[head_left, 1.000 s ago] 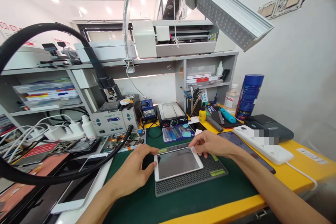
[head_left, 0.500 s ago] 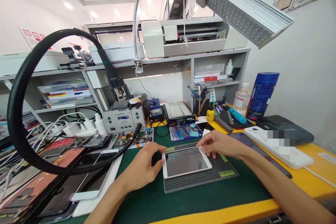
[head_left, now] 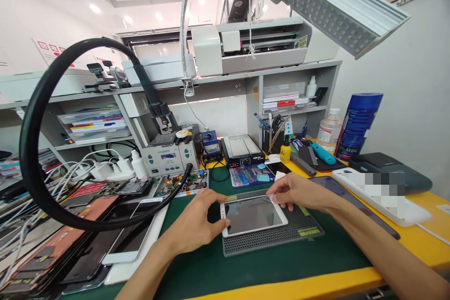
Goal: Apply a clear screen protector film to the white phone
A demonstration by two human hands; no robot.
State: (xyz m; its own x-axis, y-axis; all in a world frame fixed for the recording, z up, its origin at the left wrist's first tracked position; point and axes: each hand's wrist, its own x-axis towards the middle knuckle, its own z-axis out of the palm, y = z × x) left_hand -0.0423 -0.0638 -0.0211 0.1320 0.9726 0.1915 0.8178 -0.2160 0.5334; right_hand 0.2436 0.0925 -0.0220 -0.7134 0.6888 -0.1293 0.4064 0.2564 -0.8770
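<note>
A white-framed tablet with a dark screen lies face up on a grey perforated pad. My left hand grips the tablet's left end, its index finger at the upper left corner and its thumb on the lower left edge. At the upper right corner, my right hand has thumb and fingertips pinched together. A pale, thin edge shows beside those fingertips, too small to name. The right fingers cover that corner of the tablet.
The pad rests on a green mat. To the left lie several phones and tablets beneath a looped black hose. Behind are a parts tray and a heating plate. A white phone case-like object lies right.
The whole view has shifted slightly. My left thumb has come from beside the tablet onto its lower left edge. The right hand stays pinched at the upper right corner.
</note>
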